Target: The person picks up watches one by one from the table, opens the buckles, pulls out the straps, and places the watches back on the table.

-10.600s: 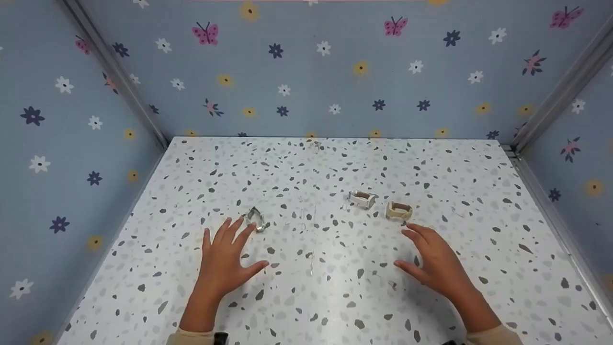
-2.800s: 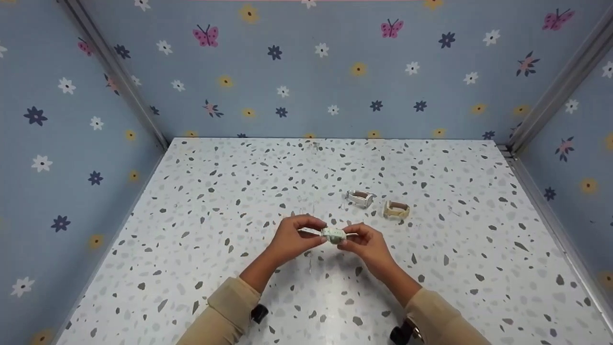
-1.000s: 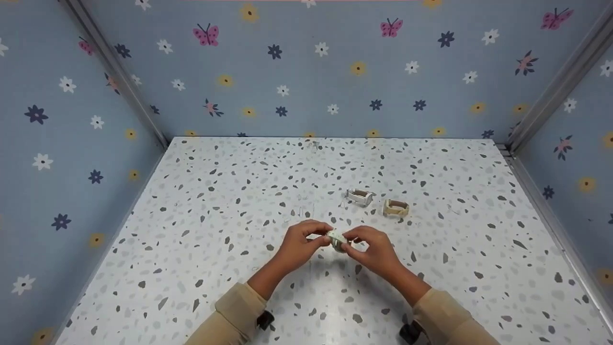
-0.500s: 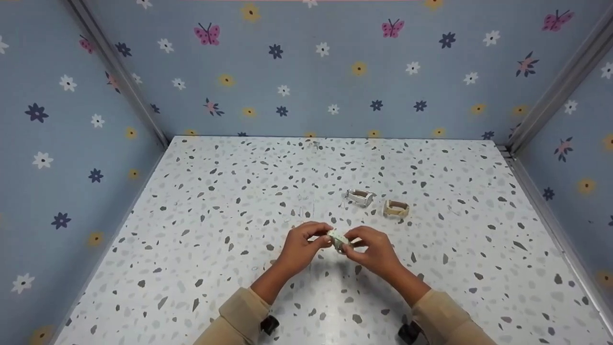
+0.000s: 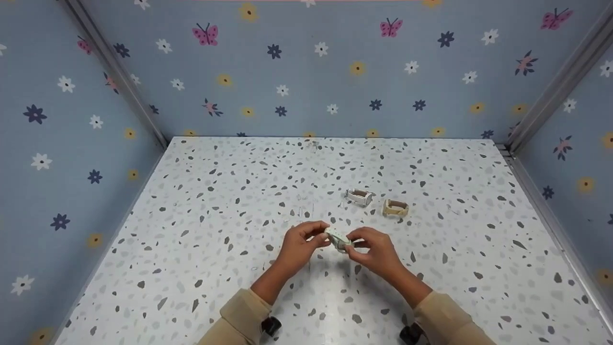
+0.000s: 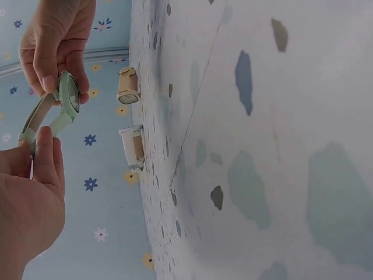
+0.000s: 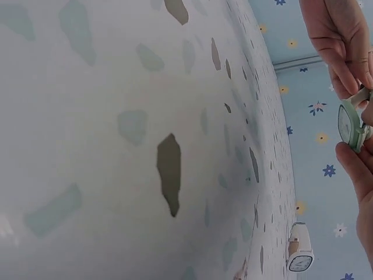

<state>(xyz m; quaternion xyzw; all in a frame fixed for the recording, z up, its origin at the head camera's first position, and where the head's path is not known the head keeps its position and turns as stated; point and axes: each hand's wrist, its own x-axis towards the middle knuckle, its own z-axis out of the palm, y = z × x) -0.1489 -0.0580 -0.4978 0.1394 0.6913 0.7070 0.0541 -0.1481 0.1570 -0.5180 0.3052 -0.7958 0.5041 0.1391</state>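
Note:
A pale green wristwatch (image 5: 338, 238) is held up off the table between both hands. My left hand (image 5: 298, 244) pinches the strap end between thumb and fingers; the left wrist view shows the strap (image 6: 38, 116) bent in a loop. My right hand (image 5: 374, 249) grips the watch at its round case (image 6: 69, 96). The dial (image 7: 345, 122) faces sideways in the right wrist view. Behind the hands lie a white watch (image 5: 359, 197) and a beige watch (image 5: 395, 208), each with its strap closed in a loop.
The white speckled table (image 5: 230, 191) carries thin scratch marks. Blue flowered panels (image 5: 306, 72) stand at the back and both sides, joined by metal corner posts (image 5: 115, 72).
Earlier the green watch lay on the table at the left, by my open left hand. Both hands now hold it at the centre. Over the last second it has tilted slightly.

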